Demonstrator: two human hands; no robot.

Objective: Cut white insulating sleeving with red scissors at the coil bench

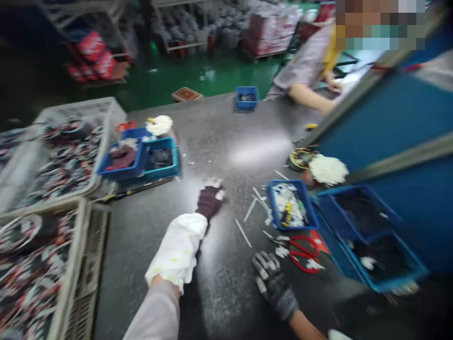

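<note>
My left hand (211,198), in a dark maroon glove with pale fingertips, rests on the grey metal table (219,293) with its arm stretched forward. A white sleeve cover (179,243) wraps that forearm. Blurred as they are, its fingers look extended, and nothing shows in them. My right hand (275,282), in a grey and black glove, lies with fingers stretched out over the table, holding nothing. Just beyond and right of it are red-handled scissors (305,254). Thin white strips (243,233) lie between the two hands.
A blue bin (293,203) holds white bits and a yellow-handled tool. Dark-filled bins (385,259) stand at right, blue bins (122,163) at left. Crates (83,245) of wired parts line the left side. Across the table, a co-worker's arm (307,97) reaches past a blue partition (389,118).
</note>
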